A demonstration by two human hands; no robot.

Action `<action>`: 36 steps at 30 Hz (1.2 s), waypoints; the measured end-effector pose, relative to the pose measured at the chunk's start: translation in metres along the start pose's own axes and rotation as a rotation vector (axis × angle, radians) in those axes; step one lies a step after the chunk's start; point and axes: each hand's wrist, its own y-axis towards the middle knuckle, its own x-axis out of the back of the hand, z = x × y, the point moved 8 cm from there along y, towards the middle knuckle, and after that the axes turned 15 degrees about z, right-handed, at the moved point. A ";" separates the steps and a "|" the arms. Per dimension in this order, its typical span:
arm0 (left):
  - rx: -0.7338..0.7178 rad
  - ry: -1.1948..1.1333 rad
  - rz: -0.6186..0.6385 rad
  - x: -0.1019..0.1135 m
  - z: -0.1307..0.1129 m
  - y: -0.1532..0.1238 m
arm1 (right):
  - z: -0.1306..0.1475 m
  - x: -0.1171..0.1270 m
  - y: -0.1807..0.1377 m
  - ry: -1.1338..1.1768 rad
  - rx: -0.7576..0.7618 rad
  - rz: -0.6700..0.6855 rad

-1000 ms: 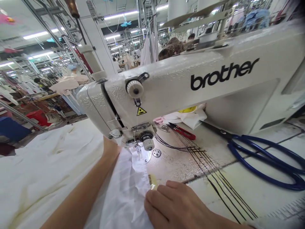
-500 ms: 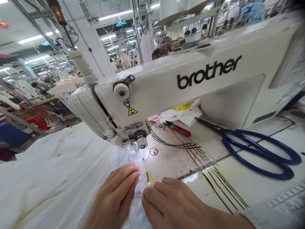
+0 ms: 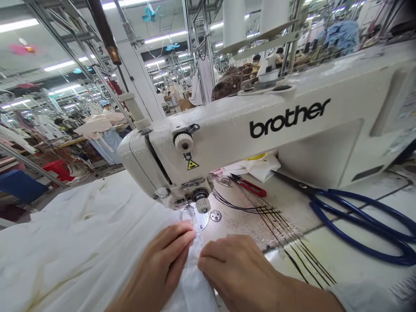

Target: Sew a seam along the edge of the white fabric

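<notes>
White fabric spreads over the left of the sewing table and runs in a narrow gathered strip under the presser foot of a white sewing machine. My left hand is closed on the strip, its fingertips pressed together just in front of the needle area. Close beside it on the right, my right hand pinches the strip's right edge with curled fingers. Its thumb is largely hidden. The needle tip is too small to make out.
Blue-handled scissors and red thread snips lie right of the needle area. Dark cords stretch across the table. Cloth scraps sit behind the machine arm. Thread cones stand above; people work in the background.
The view has shifted, so the machine sits lower and further right in the picture. My right hand has moved slightly forward along the strip, covering a yellowish piece seen earlier. Both hands stay on the fabric.
</notes>
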 end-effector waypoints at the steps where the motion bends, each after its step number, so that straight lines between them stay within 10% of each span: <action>1: 0.005 -0.005 -0.014 0.000 0.003 0.002 | -0.004 0.000 0.003 0.019 -0.013 0.022; 22: 0.053 -0.013 -0.033 0.010 0.030 0.020 | -0.023 -0.005 0.021 0.080 -0.094 0.046; 36: 0.007 0.022 -0.032 -0.001 -0.005 -0.005 | 0.026 0.011 -0.016 -0.151 0.268 0.025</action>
